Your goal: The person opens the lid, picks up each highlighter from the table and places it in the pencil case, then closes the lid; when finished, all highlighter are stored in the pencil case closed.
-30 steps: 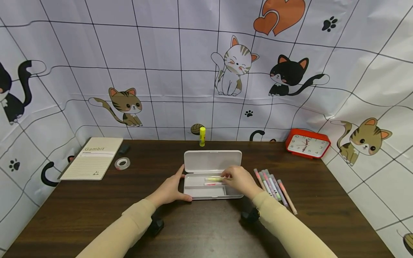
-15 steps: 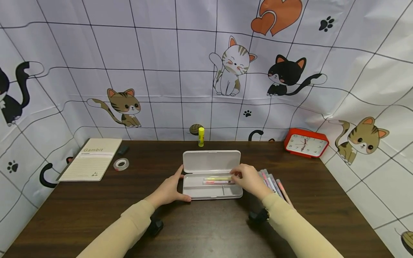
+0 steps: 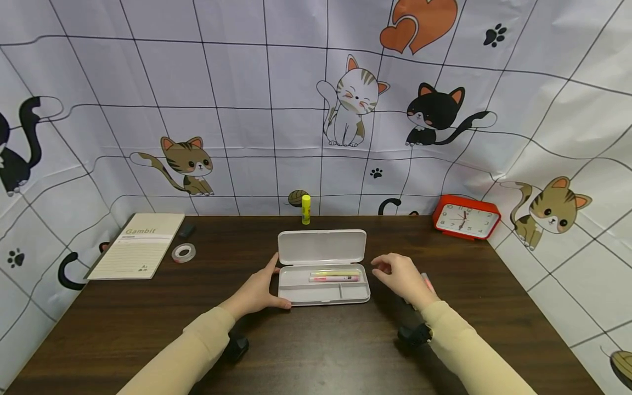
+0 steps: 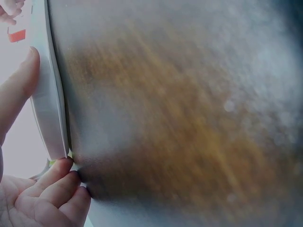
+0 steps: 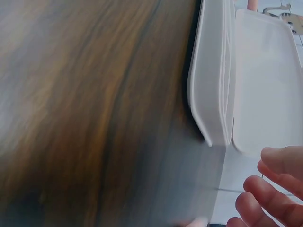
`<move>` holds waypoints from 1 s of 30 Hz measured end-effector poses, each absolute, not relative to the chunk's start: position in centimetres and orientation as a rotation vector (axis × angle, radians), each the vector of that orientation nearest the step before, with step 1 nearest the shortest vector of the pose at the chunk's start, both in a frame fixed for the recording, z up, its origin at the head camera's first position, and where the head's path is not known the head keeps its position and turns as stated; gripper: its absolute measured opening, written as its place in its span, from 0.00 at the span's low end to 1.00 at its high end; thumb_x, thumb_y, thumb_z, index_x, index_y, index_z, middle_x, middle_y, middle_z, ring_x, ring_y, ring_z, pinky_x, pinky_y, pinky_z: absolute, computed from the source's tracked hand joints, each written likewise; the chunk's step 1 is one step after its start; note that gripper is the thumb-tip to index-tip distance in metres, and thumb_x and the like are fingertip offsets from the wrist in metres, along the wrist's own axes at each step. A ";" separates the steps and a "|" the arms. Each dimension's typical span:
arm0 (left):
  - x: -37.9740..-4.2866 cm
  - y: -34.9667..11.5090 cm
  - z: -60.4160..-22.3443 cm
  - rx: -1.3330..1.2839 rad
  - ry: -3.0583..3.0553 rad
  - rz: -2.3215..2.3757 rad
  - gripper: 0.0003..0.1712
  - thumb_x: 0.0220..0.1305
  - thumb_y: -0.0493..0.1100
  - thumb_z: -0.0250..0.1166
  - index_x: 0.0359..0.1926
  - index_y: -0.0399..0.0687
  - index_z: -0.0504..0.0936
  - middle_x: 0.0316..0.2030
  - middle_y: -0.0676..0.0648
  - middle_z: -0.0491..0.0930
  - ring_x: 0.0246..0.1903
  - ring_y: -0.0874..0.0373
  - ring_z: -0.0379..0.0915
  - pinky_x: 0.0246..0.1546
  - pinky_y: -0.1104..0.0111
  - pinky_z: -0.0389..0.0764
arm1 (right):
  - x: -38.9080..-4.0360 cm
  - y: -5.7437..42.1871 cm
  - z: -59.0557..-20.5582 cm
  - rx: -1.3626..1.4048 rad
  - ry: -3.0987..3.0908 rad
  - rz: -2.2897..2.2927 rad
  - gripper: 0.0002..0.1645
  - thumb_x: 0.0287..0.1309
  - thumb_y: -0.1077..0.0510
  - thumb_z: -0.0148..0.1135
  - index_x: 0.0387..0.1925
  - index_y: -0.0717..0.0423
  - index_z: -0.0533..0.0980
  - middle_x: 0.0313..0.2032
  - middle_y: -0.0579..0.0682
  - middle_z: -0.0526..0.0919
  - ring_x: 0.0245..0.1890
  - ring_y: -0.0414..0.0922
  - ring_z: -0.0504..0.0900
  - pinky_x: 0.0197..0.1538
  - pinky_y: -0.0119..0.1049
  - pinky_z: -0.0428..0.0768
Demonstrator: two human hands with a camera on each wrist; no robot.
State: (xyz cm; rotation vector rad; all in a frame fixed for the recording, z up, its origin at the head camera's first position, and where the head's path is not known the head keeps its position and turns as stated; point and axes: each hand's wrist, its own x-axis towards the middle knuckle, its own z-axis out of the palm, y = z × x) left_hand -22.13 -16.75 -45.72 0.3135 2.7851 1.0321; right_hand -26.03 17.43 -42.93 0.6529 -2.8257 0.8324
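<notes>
A white pencil case [image 3: 308, 296] stands with its lid raised in the middle of the table. Inside its rear compartment lie a yellow marker pen [image 3: 336, 272] and a pink marker pen [image 3: 334, 278], side by side. My left hand [image 3: 255, 293] holds the case's left end, its thumb at the front corner, seen also in the left wrist view. Just right of the case, my right hand [image 3: 402, 275] hovers with loosely bent fingers and nothing between them. Behind it a pink-orange marker [image 3: 428, 282] peeks out; the other loose markers are mostly hidden by the hand and forearm.
A yellow glue stick [image 3: 306, 209] stands at the table's back edge. At the back right is a red clock [image 3: 466, 218]. On the left lie a notebook [image 3: 138, 246], a tape roll [image 3: 184, 253] and a small dark block [image 3: 187, 230].
My right hand has let go of the yellow marker in the case and moved right, out past the case's right end. The left hand has stayed on the case.
</notes>
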 end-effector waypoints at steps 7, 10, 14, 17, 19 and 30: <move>-22.2 -16.8 -45.7 0.313 2.787 1.023 0.73 0.39 0.55 0.79 0.74 0.35 0.39 0.63 0.37 0.68 0.63 0.40 0.62 0.61 0.47 0.63 | -25.7 19.6 -43.0 0.559 -2.880 0.801 0.11 0.55 0.61 0.66 0.40 0.60 0.83 0.28 0.47 0.79 0.29 0.41 0.74 0.34 0.36 0.75; -22.1 -16.7 -45.7 0.315 2.786 1.026 0.73 0.39 0.54 0.79 0.74 0.35 0.39 0.63 0.37 0.69 0.63 0.40 0.62 0.61 0.47 0.63 | -25.6 20.7 -43.2 0.524 -2.882 0.792 0.10 0.56 0.60 0.66 0.40 0.59 0.83 0.28 0.46 0.79 0.29 0.41 0.75 0.33 0.37 0.75; -22.1 -16.7 -45.6 0.318 2.787 1.029 0.73 0.39 0.54 0.79 0.74 0.35 0.39 0.63 0.38 0.68 0.64 0.40 0.62 0.61 0.47 0.63 | -25.3 22.2 -43.4 0.491 -2.875 0.797 0.10 0.56 0.61 0.65 0.40 0.60 0.83 0.28 0.47 0.80 0.28 0.41 0.75 0.31 0.36 0.75; -22.1 -16.7 -45.6 0.318 2.788 1.030 0.73 0.40 0.54 0.79 0.74 0.35 0.39 0.63 0.38 0.68 0.64 0.40 0.61 0.61 0.47 0.63 | -25.0 23.3 -43.3 0.457 -2.890 0.826 0.11 0.56 0.61 0.64 0.42 0.62 0.82 0.28 0.48 0.80 0.27 0.41 0.74 0.30 0.35 0.74; -22.1 -16.7 -45.6 0.316 2.787 1.030 0.73 0.40 0.54 0.79 0.74 0.35 0.39 0.63 0.37 0.68 0.64 0.40 0.61 0.61 0.47 0.63 | -24.8 24.0 -43.1 0.420 -2.905 0.842 0.13 0.56 0.61 0.64 0.43 0.62 0.82 0.28 0.48 0.80 0.27 0.42 0.73 0.30 0.35 0.73; -22.0 -16.7 -45.5 0.314 2.783 1.031 0.72 0.40 0.54 0.79 0.74 0.35 0.39 0.63 0.37 0.68 0.64 0.40 0.61 0.62 0.47 0.63 | -24.0 26.9 -43.9 0.361 -2.905 0.829 0.11 0.55 0.62 0.65 0.41 0.63 0.82 0.28 0.48 0.81 0.27 0.41 0.73 0.29 0.34 0.73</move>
